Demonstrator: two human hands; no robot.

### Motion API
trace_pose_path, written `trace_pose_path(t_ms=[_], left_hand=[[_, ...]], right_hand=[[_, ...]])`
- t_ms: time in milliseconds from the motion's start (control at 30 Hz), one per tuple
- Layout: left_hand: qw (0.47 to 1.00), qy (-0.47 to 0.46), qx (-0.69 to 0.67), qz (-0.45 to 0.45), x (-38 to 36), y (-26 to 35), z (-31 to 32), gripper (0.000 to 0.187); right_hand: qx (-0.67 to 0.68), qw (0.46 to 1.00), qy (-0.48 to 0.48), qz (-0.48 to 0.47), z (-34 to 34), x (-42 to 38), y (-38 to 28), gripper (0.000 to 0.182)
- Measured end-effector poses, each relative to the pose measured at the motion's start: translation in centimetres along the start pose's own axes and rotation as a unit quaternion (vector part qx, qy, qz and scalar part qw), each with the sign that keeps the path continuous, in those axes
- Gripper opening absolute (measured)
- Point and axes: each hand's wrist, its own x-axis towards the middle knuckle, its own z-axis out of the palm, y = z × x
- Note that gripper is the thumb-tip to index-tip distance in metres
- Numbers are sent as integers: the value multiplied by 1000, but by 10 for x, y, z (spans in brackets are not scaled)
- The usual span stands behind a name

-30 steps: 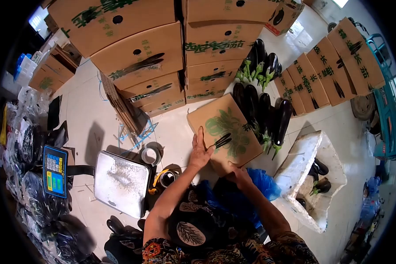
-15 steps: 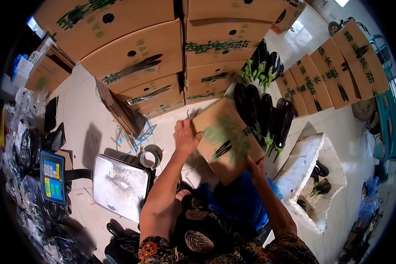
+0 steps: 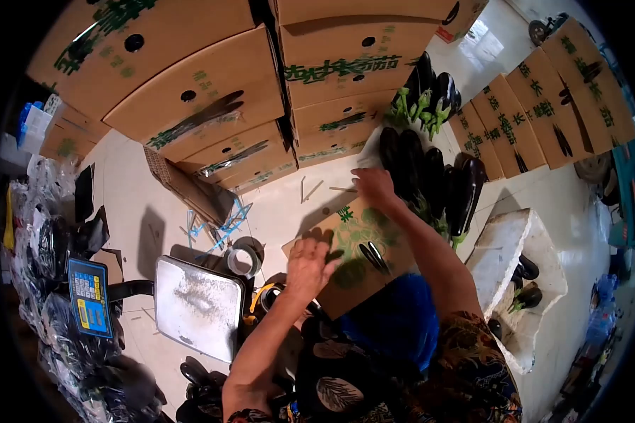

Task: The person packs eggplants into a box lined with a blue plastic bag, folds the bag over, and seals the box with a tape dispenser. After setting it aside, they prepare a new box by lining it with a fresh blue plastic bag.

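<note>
A cardboard box (image 3: 356,264) printed with green writing and dark eggplants is in front of my body, beside a blue plastic bag (image 3: 395,317). My left hand (image 3: 309,269) is over the box's left side, its fingers apart and slightly bent. Across the box reaches my right arm, with my right hand (image 3: 374,187) beyond its far edge, fingers stretched out and nothing in them. Close to the right hand lies a heap of dark eggplants (image 3: 410,166) with green stems.
Printed cartons (image 3: 212,99) are stacked high ahead. More cartons (image 3: 536,116) stand at the right. A broken white foam box (image 3: 501,243) holds several eggplants. On the left are a scale platform (image 3: 199,303), its display (image 3: 89,299), a tape roll (image 3: 243,261) and plastic bags (image 3: 46,233).
The box has turned and sits lower. My right hand has left its near right corner and swung to the far side. My left hand has come back toward me, over the box's left side.
</note>
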Motion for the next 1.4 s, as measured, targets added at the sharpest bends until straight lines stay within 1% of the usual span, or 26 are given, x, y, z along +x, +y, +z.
trace_pose_path(t_ms=[67,167,200,267,333,433,467,500,567,600,667,767,800,833,867,900,933,1000,1033,1067,1133,1200,1267,1300,1367,1400], left_hand=[[999,-17,44,14,3,-9,23,35],[999,24,31,-3,0,-9,33,40],[999,27,29,-11,0,-12,36,45],[999,23,29,-15,3,-11,33,46],[999,16,26,-21,3,-11,33,49],[999,20,22,-21,2,-13,33,50],[999,22,29,-22,2,-14,33,51],[999,23,34,-23,1,-14,34,51],[999,26,35,-30,0,-11,35,51],[998,29,32,-37,0,-10,35,52],[998,34,36,-49,0,-10,36,53],[997,34,41,-51,0,-7,35,53],[997,29,44,-52,-1,-8,35,53],[997,27,46,-54,-1,-9,35,53],[997,27,46,-57,0,-9,37,52],[997,27,45,-53,2,-9,37,52],[997,26,46,-49,3,-9,34,52],[997,25,46,-50,4,-10,33,52],[997,22,41,-54,3,-10,35,52],[997,19,36,-59,2,-9,35,52],[997,16,33,-66,4,-12,34,53],[996,10,29,-81,0,-9,36,54],[996,25,31,-77,4,-7,33,56],[996,34,33,-76,6,-6,31,57],[993,32,67,-88,5,-4,31,63],[992,36,84,-92,5,-4,31,64]], right_hand=[[25,1000,-5,-17,16,22,4,32],[67,998,-10,-7,45,52,18,29],[81,997,-12,-2,55,65,23,28],[-20,996,48,-68,124,98,72,28],[-46,997,-19,55,75,97,42,23],[-125,979,-78,144,85,111,76,23],[-72,979,81,171,87,111,82,19],[-18,951,239,193,85,106,85,16],[-35,955,254,147,84,87,105,17],[-104,985,111,81,79,75,117,18],[-111,992,-60,24,74,65,132,21],[78,985,-143,48,39,64,85,35],[223,960,-123,116,35,67,73,29],[226,969,-86,47,53,75,76,29],[226,973,-49,-23,86,86,90,28],[225,970,-13,-94,106,97,97,28],[213,973,-8,-91,112,106,91,30],[113,993,-12,32,120,116,87,30],[60,993,-17,95,121,113,88,30],[78,986,14,145,119,108,93,29],[116,960,86,242,83,94,104,27],[103,964,104,221,72,75,123,27],[46,993,74,81,76,59,132,28],[121,981,130,79,54,45,106,26],[265,933,234,73,2,-8,52,21],[274,918,265,110,-15,-31,40,20]])
